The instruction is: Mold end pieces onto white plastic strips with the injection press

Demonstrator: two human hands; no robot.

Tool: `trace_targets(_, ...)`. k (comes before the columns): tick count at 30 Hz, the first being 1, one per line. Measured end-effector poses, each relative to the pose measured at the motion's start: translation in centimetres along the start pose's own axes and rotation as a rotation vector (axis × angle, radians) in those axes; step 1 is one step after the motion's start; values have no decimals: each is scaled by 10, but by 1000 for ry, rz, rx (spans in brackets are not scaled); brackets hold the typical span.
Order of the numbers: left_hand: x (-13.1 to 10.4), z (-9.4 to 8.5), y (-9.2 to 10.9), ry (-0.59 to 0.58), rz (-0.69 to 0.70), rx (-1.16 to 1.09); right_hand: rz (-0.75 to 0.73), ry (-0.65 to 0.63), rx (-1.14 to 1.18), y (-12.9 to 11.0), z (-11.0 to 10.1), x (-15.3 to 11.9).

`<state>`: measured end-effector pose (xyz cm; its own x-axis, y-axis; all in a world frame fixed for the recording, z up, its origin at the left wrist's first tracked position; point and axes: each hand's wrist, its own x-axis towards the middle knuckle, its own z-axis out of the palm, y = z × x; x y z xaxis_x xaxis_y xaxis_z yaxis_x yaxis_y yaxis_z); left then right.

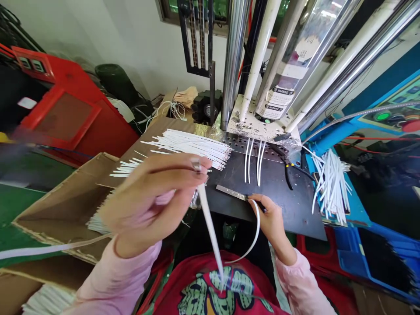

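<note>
My left hand [149,197], raised close to the camera, pinches a white flat cable [210,223] near its end, where a small metallic piece shows at the fingertips. That cable hangs toward my lap, and another white length runs left from behind the wrist. At the table's front edge, my right hand [271,221] grips a slotted metal strip [231,192] together with a white cable end [257,227] that curves down. Whether these lengths are one cable, I cannot tell. Beyond the hands, several white cables [248,162] lie under the press plate [262,127].
A bundle of white cables [193,146] lies on the table's left side. Pliers [288,173] rest right of the press. More cables [333,188] are heaped on a blue ledge. Cardboard boxes [49,205] stand at left, a blue crate [349,249] at right.
</note>
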<state>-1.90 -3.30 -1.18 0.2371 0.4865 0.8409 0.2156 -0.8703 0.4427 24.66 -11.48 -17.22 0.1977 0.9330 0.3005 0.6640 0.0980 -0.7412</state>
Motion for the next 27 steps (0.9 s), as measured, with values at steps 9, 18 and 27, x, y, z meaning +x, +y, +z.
trace_targets(9,-106,95,-70,-191,-220,-50,-22,37,-123,-5,15,1)
trace_targets(18,-114,117,-79,-530,-289,-55,-49,12,-172,-2,17,0)
trace_targets(27,-106,119,-84,-631,-212,0,-112,2,-330,-3,23,-3)
